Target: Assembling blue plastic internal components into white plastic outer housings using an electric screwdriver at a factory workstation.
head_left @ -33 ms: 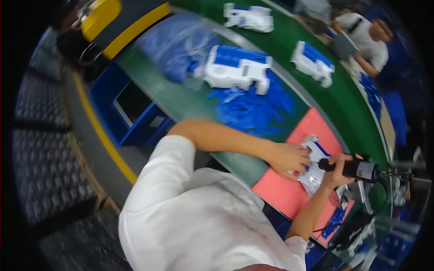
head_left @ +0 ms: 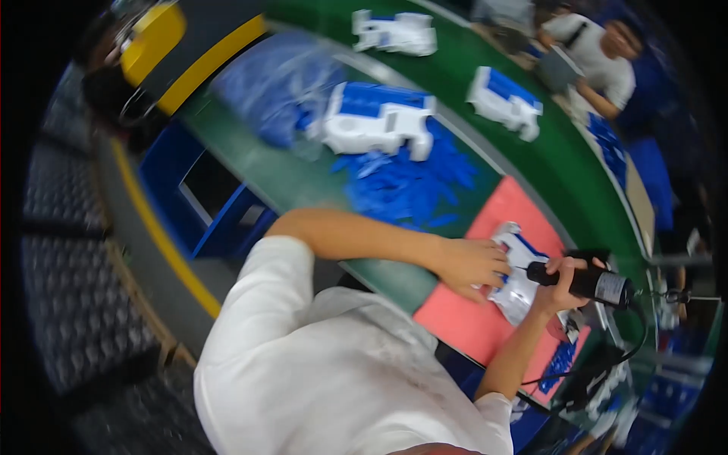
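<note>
One bag (head_left: 265, 87) of blue pieces (head_left: 305, 120), right hand (head_left: 563, 288) gripping driver (head_left: 591, 285), left hand (head_left: 472, 265) on white casing (head_left: 519, 297), grip unclear

plastic, film and cloth around you
your black driver (head_left: 584, 284) looks smooth plastic, your white housing (head_left: 519, 292) glossy plastic; your pink pad (head_left: 470, 326) looks matt, the bag (head_left: 277, 83) thin shiny film, your shirt (head_left: 326, 364) matt cloth, the green table (head_left: 288, 174) smooth.

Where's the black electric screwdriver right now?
In the head view, the black electric screwdriver is right of centre, held in the right grip, its tip pointing left toward the white housing on the pink mat.
</note>
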A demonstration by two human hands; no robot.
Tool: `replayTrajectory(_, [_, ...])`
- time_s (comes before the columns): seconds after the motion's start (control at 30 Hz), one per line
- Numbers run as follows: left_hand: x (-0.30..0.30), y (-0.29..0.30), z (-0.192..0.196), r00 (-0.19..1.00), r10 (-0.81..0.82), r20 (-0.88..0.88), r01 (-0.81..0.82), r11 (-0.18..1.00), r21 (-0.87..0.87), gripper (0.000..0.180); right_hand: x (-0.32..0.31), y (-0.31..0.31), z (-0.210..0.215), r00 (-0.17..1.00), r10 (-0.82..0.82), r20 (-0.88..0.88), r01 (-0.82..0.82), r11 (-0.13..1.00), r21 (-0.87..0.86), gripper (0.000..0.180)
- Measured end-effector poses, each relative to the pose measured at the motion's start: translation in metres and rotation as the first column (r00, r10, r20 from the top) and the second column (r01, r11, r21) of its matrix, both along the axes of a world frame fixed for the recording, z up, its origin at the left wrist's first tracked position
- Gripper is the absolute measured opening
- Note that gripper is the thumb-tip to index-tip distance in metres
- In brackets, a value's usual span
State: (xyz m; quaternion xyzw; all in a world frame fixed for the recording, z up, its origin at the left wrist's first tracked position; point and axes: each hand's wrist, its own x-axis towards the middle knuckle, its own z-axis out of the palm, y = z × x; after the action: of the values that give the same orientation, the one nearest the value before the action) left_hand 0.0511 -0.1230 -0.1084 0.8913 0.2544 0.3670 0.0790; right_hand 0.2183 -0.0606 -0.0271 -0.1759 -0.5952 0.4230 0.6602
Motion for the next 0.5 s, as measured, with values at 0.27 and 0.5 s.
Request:
replayTrajectory(0.27, [-0.112,0.148,0.121,0.719,0.693,-0.049,-0.695,0.716,-0.063,0.053,0.066,-0.027,0.048,0.895,-0.338,-0.289,0.366,0.93,0.044,0.044])
replayTrajectory(0.5, [-0.193,0.299,0.052,0.396,0.667,-0.631,-0.917,0.318,-0.24,0.14,0.058,-0.041,0.003,0.983,-0.159,-0.09,0.153,0.985,-0.073,0.057])
